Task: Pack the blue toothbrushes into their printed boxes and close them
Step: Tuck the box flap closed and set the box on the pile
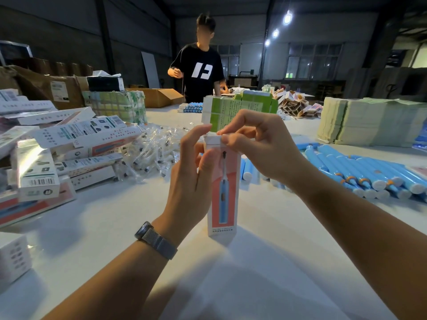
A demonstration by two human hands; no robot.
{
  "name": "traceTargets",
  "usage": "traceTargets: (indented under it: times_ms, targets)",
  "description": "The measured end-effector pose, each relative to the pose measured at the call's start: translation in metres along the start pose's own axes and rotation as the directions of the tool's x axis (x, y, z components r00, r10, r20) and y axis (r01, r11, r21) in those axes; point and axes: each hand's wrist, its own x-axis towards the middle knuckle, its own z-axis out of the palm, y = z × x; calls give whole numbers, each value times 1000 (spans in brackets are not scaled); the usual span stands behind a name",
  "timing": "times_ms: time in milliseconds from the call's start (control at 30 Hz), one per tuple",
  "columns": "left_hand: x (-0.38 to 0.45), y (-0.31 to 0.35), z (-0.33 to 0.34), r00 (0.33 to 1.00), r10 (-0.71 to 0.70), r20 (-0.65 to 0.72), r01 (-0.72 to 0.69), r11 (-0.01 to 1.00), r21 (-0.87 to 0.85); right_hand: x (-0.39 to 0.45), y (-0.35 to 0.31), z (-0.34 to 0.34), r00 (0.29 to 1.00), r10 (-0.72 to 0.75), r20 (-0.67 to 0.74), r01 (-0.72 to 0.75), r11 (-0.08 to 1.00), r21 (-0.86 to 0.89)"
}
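A printed toothbrush box, white with a pink panel and a blue toothbrush picture, stands upright on the white table. My left hand grips its left side near the top. My right hand pinches the top flap at the box's upper edge. Whatever is inside the box is hidden. Several blue toothbrush handles lie in a row at the right. A pile of closed printed boxes lies at the left.
Small clear bags of brush heads are heaped behind the left hand. Green flat cartons stand behind the box, and stacked flat cartons sit at far right. A person in a black shirt stands at the table's far side. Cardboard cartons are at back left.
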Motion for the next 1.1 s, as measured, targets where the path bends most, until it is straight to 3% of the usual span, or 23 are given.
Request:
traceTargets:
  times_ms: [133, 400, 600, 1100]
  targets:
    - [0, 0, 0, 999, 37, 14, -37, 999, -10, 3, -5, -8, 998, -9, 55, 8, 1000, 19]
    - [1, 0, 1, 1000, 11, -7, -10, 1000, 27, 6, -4, -12, 987, 80, 142, -81, 997, 2]
    - [3, 4, -1, 999, -43, 16, 44, 998, -44, 5, -4, -20, 971, 131, 202, -138, 990, 24]
    - [6, 2, -5, 1000, -24, 4, 24, 993, -115, 6, 2, -29, 952, 70, 299, -78, 997, 15]
